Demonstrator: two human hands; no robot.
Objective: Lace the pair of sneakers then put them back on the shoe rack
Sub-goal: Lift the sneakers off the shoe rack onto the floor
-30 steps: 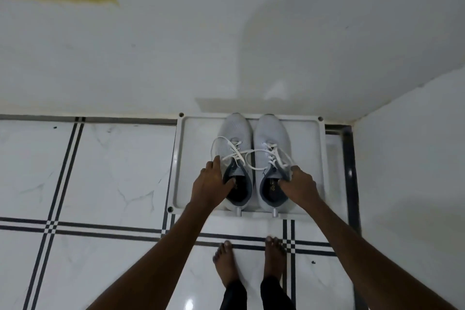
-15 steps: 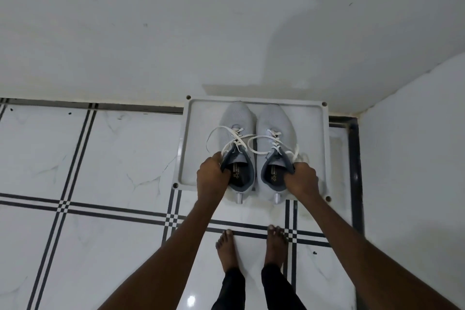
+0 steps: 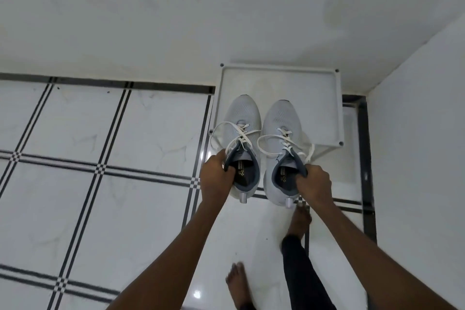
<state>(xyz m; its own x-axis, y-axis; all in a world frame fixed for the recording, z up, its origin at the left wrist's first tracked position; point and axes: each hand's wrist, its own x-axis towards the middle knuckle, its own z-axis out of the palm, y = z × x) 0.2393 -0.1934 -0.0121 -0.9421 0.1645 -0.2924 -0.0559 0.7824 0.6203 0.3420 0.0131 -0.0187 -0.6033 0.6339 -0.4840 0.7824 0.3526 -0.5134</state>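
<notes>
Two light grey sneakers with dark grey collars and loose white laces hang in the air in front of the white shoe rack (image 3: 279, 78). My left hand (image 3: 216, 178) grips the collar of the left sneaker (image 3: 242, 118). My right hand (image 3: 314, 184) grips the collar of the right sneaker (image 3: 281, 121). Both toes point toward the wall and overlap the rack's near edge. The laces are threaded only through the lower eyelets, and their ends dangle in wide loops.
The rack stands in a corner, with white walls behind it and to its right. White floor tiles with black stripes spread to the left. My bare feet (image 3: 239, 284) are on the floor below the sneakers, one stepping back.
Both sneakers were lifted off the rack's top tray and pulled back toward me. My feet moved back from the rack and the view shifted left.
</notes>
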